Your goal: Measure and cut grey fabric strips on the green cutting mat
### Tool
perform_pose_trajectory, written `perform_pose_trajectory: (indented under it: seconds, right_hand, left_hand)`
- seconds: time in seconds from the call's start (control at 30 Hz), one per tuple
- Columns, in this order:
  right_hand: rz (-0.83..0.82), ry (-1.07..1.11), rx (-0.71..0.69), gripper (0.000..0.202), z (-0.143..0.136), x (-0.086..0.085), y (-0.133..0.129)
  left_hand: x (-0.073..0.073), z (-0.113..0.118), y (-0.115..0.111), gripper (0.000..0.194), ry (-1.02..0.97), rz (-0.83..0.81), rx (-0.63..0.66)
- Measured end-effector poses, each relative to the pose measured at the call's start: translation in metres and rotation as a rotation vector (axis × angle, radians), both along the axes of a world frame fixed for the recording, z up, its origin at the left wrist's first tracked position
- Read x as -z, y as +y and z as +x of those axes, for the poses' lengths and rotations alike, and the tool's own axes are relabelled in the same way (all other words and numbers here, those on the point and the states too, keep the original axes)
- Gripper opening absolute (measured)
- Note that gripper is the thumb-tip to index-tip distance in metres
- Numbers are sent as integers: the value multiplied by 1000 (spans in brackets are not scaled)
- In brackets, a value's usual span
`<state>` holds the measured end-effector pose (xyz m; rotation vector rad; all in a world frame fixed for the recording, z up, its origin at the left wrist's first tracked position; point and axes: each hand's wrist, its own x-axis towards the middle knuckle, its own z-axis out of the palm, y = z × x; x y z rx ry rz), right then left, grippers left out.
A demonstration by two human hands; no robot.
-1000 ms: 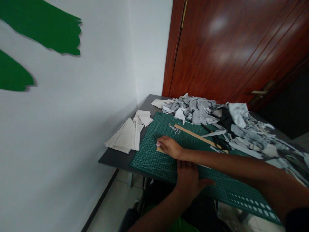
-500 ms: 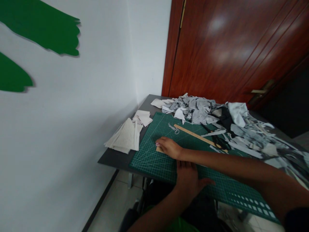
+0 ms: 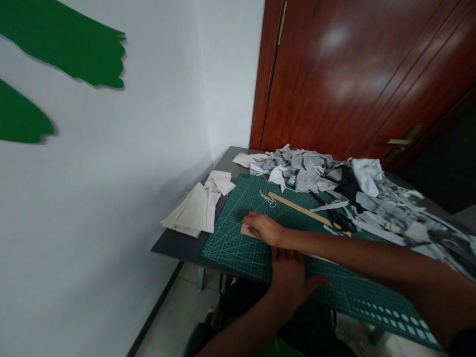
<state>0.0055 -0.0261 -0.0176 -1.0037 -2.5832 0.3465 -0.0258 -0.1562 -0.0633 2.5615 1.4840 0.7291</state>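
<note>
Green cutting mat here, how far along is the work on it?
Seemingly partway. Looks done: the flat cream fabric pieces piled beside the green gridded cutting mat. In hand: the right hand is on a flat tan strip, with the left hand lying palm-down close by. Remaining: I can't tell; the hands hide the spot, and the heaped grey and white fabric scraps don't settle it.

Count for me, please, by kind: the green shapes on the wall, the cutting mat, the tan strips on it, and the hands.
Green wall shapes: 2 (upper shape, lower shape)
Cutting mat: 1
Tan strips: 2 (uncovered strip, partly covered strip)
Hands: 2 (left hand, right hand)
Total: 7
</note>
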Motion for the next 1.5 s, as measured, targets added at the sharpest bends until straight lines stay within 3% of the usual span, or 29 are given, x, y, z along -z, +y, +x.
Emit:
perform_pose_trajectory:
  seconds: [0.4, 0.73, 1.0, 1.5]
  right_hand:
    - [-6, 24, 13, 22, 24, 6, -9]
    - [-5, 106, 34, 25, 2, 10, 5]
    - [14, 86, 14, 22, -14, 9, 11]
    - [-44, 55, 7, 22, 34, 0, -9]
  left_hand:
    - [4, 1, 0, 118, -39, -2, 8]
    - [0, 1, 1, 110, -7, -5, 2]
    - [-2, 0, 1, 117, -8, 8, 5]
    - [-2, 0, 2, 119, -23, 8, 1]
